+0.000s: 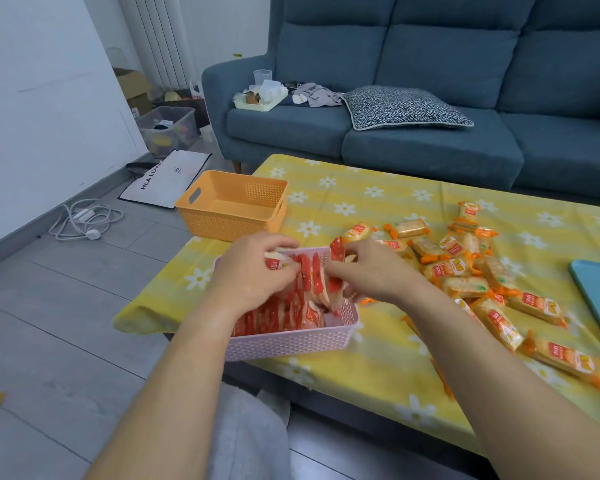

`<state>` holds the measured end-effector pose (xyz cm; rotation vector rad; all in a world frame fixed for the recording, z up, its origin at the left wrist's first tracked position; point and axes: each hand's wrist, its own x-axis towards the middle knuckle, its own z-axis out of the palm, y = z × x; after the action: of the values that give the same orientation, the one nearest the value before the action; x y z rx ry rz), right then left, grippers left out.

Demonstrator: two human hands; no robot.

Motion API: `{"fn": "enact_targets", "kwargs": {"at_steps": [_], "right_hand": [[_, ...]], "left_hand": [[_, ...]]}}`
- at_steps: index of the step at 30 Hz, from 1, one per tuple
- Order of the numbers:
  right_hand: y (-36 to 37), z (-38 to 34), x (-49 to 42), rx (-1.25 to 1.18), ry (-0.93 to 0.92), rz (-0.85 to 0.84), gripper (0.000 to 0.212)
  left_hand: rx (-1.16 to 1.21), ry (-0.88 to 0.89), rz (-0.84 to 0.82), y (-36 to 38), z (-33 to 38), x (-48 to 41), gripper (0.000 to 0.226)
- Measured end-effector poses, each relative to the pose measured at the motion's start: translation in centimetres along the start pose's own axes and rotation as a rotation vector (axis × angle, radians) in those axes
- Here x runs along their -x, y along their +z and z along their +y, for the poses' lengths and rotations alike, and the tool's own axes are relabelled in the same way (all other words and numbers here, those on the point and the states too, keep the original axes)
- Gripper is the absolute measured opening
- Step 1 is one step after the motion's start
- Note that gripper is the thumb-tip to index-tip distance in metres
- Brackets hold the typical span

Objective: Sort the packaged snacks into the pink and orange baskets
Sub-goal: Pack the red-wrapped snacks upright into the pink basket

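Standing red packets upright in pink basket; left hand, right hand each pinch one. Likely light, slippery, brittle: grip sealed edges.

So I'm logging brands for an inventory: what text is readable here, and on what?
"HLA LOVE", rest hidden: white bag on the floor.
"HLA", small logo: same bag.
Labels on the orange packets: too blurred to read.
Labels on the red packets in the pink basket: too blurred.
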<state>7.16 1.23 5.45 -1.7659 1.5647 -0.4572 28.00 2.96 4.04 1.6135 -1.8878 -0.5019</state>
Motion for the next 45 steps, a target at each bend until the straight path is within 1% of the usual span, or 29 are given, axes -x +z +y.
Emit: {"fn": "enact_targets", "kwargs": {"at_steps": [1, 2, 3, 4, 5, 6, 9, 11, 13, 15, 17, 18, 19, 20, 22, 23, 24, 26, 27, 28, 29, 30, 31, 33, 35, 37, 39, 42, 45], "right_hand": [[0.5, 0.3, -0.1, 0.026, 0.017, -0.042, 0.037], [1.0, 0.5, -0.3, 0.078, 0.032, -0.079, 0.035], [1.7, 0.6, -0.5, 0.149, 0.038, -0.112, 0.031], [2.3, 0.6, -0.6, 0.230, 0.040, -0.140, 0.028], [3.0, 0.6, -0.8, 0.296, 0.033, -0.158, 0.028], [3.6, 0.6, -0.9, 0.340, 0.028, -0.168, 0.028], [4.9, 0.3, -1.5, 0.476, 0.028, -0.190, 0.029], [5.4, 0.1, -1.7, 0.587, 0.026, -0.226, 0.021], [6.1, -0.3, -1.6, 0.688, 0.041, -0.234, 0.031], [6.2, -0.2, -1.5, 0.712, 0.037, -0.222, 0.036], [5.2, -0.2, -1.3, 0.600, 0.012, -0.167, 0.034], [4.4, -0.1, -1.4, 0.499, -0.007, -0.102, 0.033], [3.6, 0.2, -1.5, 0.370, -0.023, -0.031, 0.025], [2.7, 0.4, -1.4, 0.244, -0.044, 0.045, 0.022], [1.4, 0.4, -1.0, 0.123, -0.141, 0.129, 0.059], [1.1, 0.4, -1.0, 0.083, -0.202, 0.135, 0.064], [0.8, 0.3, -0.9, 0.026, -0.267, 0.132, 0.054], [0.1, 0.1, -1.1, -0.095, -0.312, 0.154, 0.015], [-0.3, 0.2, -1.4, -0.111, -0.299, 0.195, 0.009], [-0.7, 0.3, -1.6, -0.109, -0.269, 0.253, 0.011], [-1.1, 0.5, -1.8, -0.080, -0.220, 0.306, 0.008], [-1.5, 0.7, -2.0, -0.051, -0.167, 0.343, 0.004], [-1.6, 0.8, -2.1, -0.003, -0.112, 0.364, 0.005], [-1.2, 1.1, -2.6, 0.115, -0.011, 0.349, 0.014], [0.0, 1.4, -3.2, 0.238, 0.032, 0.332, 0.029], [1.3, 1.8, -4.1, 0.317, 0.014, 0.325, 0.033], [2.5, 2.3, -4.8, 0.385, -0.024, 0.302, 0.028], [3.7, 2.5, -5.3, 0.486, -0.062, 0.286, 0.026], [3.6, 2.4, -5.3, 0.483, -0.042, 0.290, 0.034]], "left_hand": [[-0.159, -0.028, -0.001, -0.3, -0.5, -0.1, 0.052], [-0.297, -0.068, -0.064, -0.5, -0.9, -0.1, 0.067], [-0.379, -0.121, -0.168, -0.5, -1.3, -0.1, 0.083], [-0.402, -0.160, -0.266, -0.3, -1.7, -0.1, 0.096], [-0.384, -0.186, -0.337, -0.1, -2.0, -0.1, 0.103], [-0.356, -0.194, -0.365, 0.2, -2.4, -0.2, 0.104], [-0.359, -0.154, -0.292, 0.6, -3.1, -0.7, 0.093], [-0.338, -0.140, -0.206, 0.6, -2.8, -0.9, 0.082], [-0.299, -0.115, -0.107, 0.5, -2.5, -0.9, 0.072], [-0.126, -0.089, 0.003, 0.5, -2.1, -0.6, 0.058], [0.062, -0.046, 0.091, 0.5, -1.8, -0.2, 0.041], [0.101, -0.024, 0.133, 0.6, -1.7, -0.1, 0.035], [0.128, -0.016, 0.170, 0.6, -1.7, -0.1, 0.031], [0.154, -0.023, 0.199, 0.8, -1.6, -0.2, 0.030], [0.200, -0.059, 0.213, 1.1, -1.1, -0.3, 0.033], [0.238, -0.083, 0.184, 1.3, -0.6, -0.4, 0.034], [0.297, -0.110, 0.134, 1.6, -0.1, -0.3, 0.034], [0.443, -0.175, 0.040, 2.3, 0.8, -0.4, 0.034], [0.473, -0.203, 0.036, 2.8, 1.0, -0.5, 0.032], [0.439, -0.216, 0.061, 3.4, 1.1, -0.7, 0.028], [0.333, -0.215, 0.101, 3.9, 1.1, -1.0, 0.024], [0.180, -0.214, 0.132, 4.4, 1.0, -1.4, 0.020], [0.018, -0.221, 0.141, 4.8, 1.1, -1.7, 0.016], [-0.222, -0.247, 0.104, 5.7, 1.4, -2.3, 0.014], [-0.359, -0.281, 0.025, 6.6, 1.7, -2.8, 0.017], [-0.447, -0.289, -0.036, 7.5, 2.0, -3.2, 0.016], [-0.511, -0.256, -0.064, 8.2, 2.3, -3.4, 0.009], [-0.568, -0.199, -0.093, 9.0, 2.9, -3.6, 0.020], [-0.561, -0.206, -0.121, 9.0, 3.0, -4.0, 0.024]]}}
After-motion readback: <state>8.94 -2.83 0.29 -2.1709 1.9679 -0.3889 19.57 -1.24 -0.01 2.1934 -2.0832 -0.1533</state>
